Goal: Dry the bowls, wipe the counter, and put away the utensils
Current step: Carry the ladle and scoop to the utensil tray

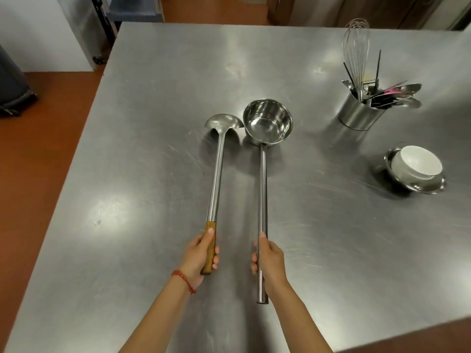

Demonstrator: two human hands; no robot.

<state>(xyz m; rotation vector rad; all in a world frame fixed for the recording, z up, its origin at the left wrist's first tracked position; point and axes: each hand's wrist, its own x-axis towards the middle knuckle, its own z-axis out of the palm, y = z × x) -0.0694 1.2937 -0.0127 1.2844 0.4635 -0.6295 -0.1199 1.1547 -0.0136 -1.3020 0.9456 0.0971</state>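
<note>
Left hand is wrapped around the wooden grip of a long ladle, thumb lying up along the handle. Right hand is curled around the steel shaft of a deep scoop, gripping a bit up from the butt end. Both tools point away from the person, side by side over the steel counter; the ladle's bowl sits just beside the scoop's cup, maybe touching it. I can't tell if the heads rest on the metal or float just above.

Looks like the putting-away part to me. Off to the right is the utensil holder, already packed with a whisk and spoons, and nearer is a white bowl nested in a steel bowl.

Tip: those long handles make the heads swing wide, so lift both clear first, keep them apart so they don't clank, and give the holder and bowls plenty of room. That holder seems too crowded for these anyway.
</note>
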